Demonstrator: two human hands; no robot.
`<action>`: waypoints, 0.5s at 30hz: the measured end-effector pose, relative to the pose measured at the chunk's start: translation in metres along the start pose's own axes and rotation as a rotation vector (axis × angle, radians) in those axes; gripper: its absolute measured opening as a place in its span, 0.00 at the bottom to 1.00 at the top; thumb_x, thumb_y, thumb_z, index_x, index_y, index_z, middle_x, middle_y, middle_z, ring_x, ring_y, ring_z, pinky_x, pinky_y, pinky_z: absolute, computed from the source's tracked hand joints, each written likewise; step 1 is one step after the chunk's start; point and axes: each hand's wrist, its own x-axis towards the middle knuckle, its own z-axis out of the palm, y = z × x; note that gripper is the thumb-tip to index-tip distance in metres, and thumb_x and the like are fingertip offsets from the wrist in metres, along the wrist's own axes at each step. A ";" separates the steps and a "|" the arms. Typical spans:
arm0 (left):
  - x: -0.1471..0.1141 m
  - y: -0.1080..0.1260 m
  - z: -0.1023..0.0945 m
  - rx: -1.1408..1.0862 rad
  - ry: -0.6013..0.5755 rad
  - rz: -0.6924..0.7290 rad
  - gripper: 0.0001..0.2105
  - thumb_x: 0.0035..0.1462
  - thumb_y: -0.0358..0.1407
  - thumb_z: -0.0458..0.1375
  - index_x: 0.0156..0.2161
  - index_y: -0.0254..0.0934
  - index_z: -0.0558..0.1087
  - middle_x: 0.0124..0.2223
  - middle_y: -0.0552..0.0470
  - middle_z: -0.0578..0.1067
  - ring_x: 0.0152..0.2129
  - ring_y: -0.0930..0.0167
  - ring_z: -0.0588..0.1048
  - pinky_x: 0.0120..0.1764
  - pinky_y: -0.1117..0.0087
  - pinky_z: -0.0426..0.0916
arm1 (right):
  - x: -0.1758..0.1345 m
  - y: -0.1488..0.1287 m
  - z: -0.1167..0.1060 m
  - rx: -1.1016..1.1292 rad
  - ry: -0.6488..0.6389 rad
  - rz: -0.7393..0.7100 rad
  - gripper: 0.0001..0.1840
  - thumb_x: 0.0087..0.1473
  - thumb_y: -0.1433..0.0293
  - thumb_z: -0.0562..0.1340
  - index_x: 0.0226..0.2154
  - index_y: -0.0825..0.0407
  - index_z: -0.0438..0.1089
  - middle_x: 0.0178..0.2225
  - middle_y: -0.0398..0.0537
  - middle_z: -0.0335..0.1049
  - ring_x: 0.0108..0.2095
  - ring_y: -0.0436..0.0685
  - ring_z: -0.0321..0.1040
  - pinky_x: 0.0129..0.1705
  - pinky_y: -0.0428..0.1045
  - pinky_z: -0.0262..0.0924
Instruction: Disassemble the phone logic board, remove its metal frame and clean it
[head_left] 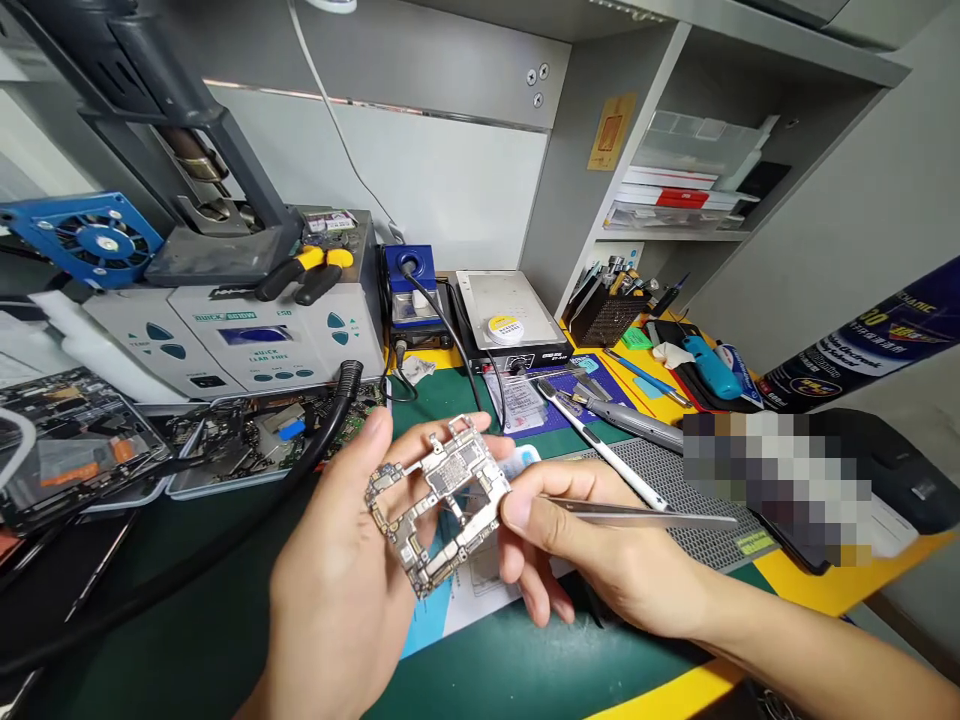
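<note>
A bare phone circuit board, with odd cut-out edges and small chips, is held tilted above the bench. My left hand cradles it from the left and behind; those fingertips are partly hidden by the board. At its right edge is my right hand, thumb and index finger pressed together around metal tweezers. The tweezers' rear end points right, while their tips are hard to make out near the board. Under both hands lies a white and light-blue sheet.
A grey hot-air station with a black hose stands left. Behind are a soldering iron stand and a heating plate. A white pen-like tool lies right. A blue spray can stands far right.
</note>
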 end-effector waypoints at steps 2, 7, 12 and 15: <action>-0.001 -0.002 0.000 -0.081 -0.035 -0.109 0.25 0.56 0.55 0.60 0.44 0.35 0.82 0.40 0.39 0.83 0.30 0.51 0.82 0.25 0.53 0.78 | 0.001 0.000 0.001 -0.030 -0.006 0.022 0.24 0.60 0.51 0.66 0.28 0.56 0.71 0.22 0.42 0.70 0.19 0.45 0.66 0.18 0.39 0.56; -0.003 0.002 -0.001 -0.143 -0.025 -0.075 0.24 0.56 0.54 0.60 0.41 0.33 0.83 0.34 0.39 0.83 0.29 0.53 0.82 0.27 0.56 0.78 | -0.003 0.003 0.002 -0.121 0.045 0.015 0.23 0.60 0.52 0.65 0.29 0.55 0.72 0.27 0.46 0.73 0.21 0.46 0.66 0.22 0.41 0.59; 0.002 0.014 -0.005 -0.195 0.088 0.115 0.22 0.56 0.53 0.61 0.32 0.34 0.83 0.34 0.41 0.83 0.32 0.55 0.82 0.35 0.56 0.80 | -0.012 0.012 0.003 -0.437 0.168 -0.232 0.14 0.67 0.60 0.60 0.43 0.52 0.76 0.27 0.47 0.74 0.23 0.50 0.70 0.24 0.44 0.65; 0.003 0.016 -0.007 -0.183 0.088 0.159 0.23 0.57 0.54 0.60 0.32 0.34 0.83 0.33 0.41 0.83 0.30 0.55 0.82 0.35 0.55 0.80 | -0.015 0.020 0.005 -0.517 0.221 -0.441 0.06 0.63 0.70 0.61 0.43 0.49 0.73 0.26 0.48 0.77 0.21 0.54 0.73 0.22 0.46 0.66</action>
